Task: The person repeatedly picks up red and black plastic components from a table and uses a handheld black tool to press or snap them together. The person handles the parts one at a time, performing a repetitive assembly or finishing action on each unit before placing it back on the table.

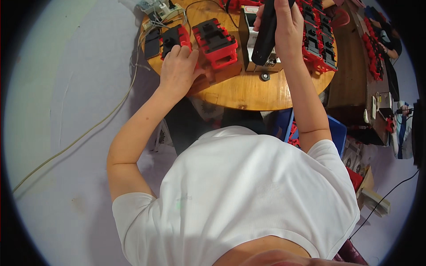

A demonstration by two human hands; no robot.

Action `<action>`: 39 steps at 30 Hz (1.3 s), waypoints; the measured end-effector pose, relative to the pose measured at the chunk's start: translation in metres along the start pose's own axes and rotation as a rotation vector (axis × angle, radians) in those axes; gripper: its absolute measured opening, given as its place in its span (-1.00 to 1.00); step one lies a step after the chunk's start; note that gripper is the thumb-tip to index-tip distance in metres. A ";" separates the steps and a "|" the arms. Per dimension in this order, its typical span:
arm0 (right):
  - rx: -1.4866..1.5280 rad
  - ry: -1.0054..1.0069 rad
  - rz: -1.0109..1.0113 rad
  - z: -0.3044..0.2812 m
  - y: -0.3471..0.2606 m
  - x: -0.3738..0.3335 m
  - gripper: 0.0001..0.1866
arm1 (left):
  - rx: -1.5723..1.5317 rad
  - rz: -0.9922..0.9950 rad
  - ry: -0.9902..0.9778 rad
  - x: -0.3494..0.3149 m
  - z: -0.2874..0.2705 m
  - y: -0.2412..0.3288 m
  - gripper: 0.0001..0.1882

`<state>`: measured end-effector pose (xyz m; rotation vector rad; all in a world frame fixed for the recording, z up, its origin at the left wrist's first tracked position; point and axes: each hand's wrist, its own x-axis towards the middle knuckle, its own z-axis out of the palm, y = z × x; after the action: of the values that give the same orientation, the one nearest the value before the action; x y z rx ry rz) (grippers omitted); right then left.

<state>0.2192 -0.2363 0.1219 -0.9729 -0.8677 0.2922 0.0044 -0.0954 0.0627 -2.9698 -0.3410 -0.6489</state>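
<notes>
- I find the red-and-black unit (pixel 174 39) toward the far left of the round wooden counter (pixel 248 99), just right of a dark phone (pixel 152 43).
- Left hand (pixel 179 68): fingers bent over the unit's near side, thumb spread to the right. I cannot tell whether they grip it or only rest there. Judged risk: a slip or skew if only the fingertips bear on that side.
- Right hand (pixel 288 33): closed around a black cylindrical tool (pixel 266 37), raised and slanted. Its working end I cannot make out. Judged risk: a knock against the metal-sided box (pixel 250 33) directly behind it, caused by a low swing to the left.
- A second unit (pixel 216 43) stands between the left hand and that box; a sideways pull by either hand could catch its red frame.
- Phone: near the counter's left edge, exposed to a fall if the first unit is shoved left.
- A small round dark part (pixel 265 76) lies loose below the box; a dropped wrist could roll it off the near edge.
- Power strip (pixel 168 12) and tangled leads sit behind the phone; I note a snag hazard from reaching over.
- Rows of similar units (pixel 318 37) crowd the right side, near the right forearm; an elbow swung outward could disturb them.
</notes>
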 end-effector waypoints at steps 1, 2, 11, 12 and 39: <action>0.006 -0.025 -0.034 0.002 0.000 0.000 -0.59 | 0.000 0.000 -0.004 -0.002 -0.001 0.000 -0.38; 0.009 -0.026 -0.029 0.005 0.000 0.001 -0.59 | 0.000 0.000 -0.008 -0.004 -0.002 0.000 -0.38; 0.019 -0.018 0.014 0.021 0.000 0.000 -0.60 | -0.024 -0.056 -0.053 -0.010 -0.003 0.011 -0.47; 0.012 -0.047 -0.013 0.017 0.006 0.001 -0.60 | -0.023 -0.049 -0.071 -0.013 -0.004 0.010 -0.47; -0.062 0.078 -0.043 -0.010 -0.025 -0.014 -0.44 | -0.098 0.211 -0.061 0.036 0.075 0.019 -0.18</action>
<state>0.2140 -0.2645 0.1326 -1.0151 -0.8288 0.1906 0.0707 -0.0968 0.0088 -3.0651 0.0013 -0.5672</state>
